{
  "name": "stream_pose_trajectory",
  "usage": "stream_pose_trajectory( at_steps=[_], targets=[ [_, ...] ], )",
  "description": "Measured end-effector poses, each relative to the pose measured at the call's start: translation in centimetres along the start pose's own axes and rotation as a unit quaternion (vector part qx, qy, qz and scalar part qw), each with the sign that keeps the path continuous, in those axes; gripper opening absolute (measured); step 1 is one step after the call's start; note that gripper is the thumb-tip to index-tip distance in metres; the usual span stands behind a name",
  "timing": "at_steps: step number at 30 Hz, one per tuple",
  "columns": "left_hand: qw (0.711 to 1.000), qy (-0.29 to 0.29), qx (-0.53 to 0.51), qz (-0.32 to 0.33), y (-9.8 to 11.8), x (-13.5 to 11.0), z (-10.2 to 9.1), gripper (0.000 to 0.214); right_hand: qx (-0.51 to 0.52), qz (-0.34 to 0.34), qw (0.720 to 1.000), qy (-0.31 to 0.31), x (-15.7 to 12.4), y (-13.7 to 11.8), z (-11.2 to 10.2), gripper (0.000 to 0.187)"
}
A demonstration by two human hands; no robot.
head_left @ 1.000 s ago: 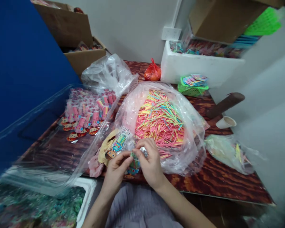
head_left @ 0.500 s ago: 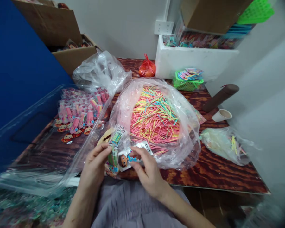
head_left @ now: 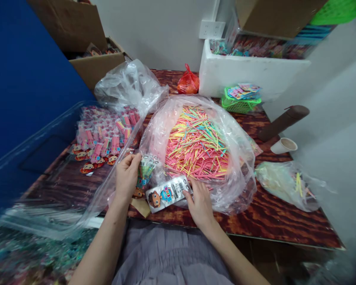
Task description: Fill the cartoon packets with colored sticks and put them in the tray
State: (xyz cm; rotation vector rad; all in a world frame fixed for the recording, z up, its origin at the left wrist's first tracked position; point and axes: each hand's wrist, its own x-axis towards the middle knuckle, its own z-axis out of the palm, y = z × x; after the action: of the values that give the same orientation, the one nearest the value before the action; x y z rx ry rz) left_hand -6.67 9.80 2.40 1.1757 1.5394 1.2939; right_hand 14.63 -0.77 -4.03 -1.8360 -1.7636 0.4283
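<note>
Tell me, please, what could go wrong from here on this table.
The silver packet at the right hand is near the front edge of the table, so a nudge might send it off. Sticks are heaped loose in an open plastic bag; a bump could spill some. The paper cup might tip if knocked.

A small hand-packing workshop, by the look of its loose stock and table.
The wood-grained table [head_left: 284,223] carried 1 big heap of coloured sticks [head_left: 198,146] in a clear bag [head_left: 243,154], a cluster of pink packets [head_left: 102,136] to its left and a silver packet [head_left: 167,194] near the front edge. Behind were a cardboard box [head_left: 96,73] with printed pieces, a white foam box [head_left: 243,73] of bright packaged goods, and 1 green basket [head_left: 240,106] topped with printed cards [head_left: 245,91].
</note>
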Motion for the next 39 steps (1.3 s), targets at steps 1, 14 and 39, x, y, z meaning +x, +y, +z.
stream_pose_trajectory(
  at_steps=[1, 14, 39],
  targets=[
    [0.998, 0.009, 0.047, 0.029, -0.1, 0.4, 0.2, 0.035, -0.007, -0.002, 1.0, -0.002, -0.1, -0.2, 0.0, 0.038],
    [0.923, 0.066, 0.369, 0.092, -5.8, 4.6, 2.9, 0.037, -0.008, -0.052, 0.998, -0.042, -1.7, 0.2, -1.1, 0.023],
    [0.821, -0.269, 0.434, 0.255, -5.7, -9.4, 1.9, 0.043, -0.196, -0.198, 0.952, -0.131, 5.8, 0.3, -0.4, 0.017]
  ],
)
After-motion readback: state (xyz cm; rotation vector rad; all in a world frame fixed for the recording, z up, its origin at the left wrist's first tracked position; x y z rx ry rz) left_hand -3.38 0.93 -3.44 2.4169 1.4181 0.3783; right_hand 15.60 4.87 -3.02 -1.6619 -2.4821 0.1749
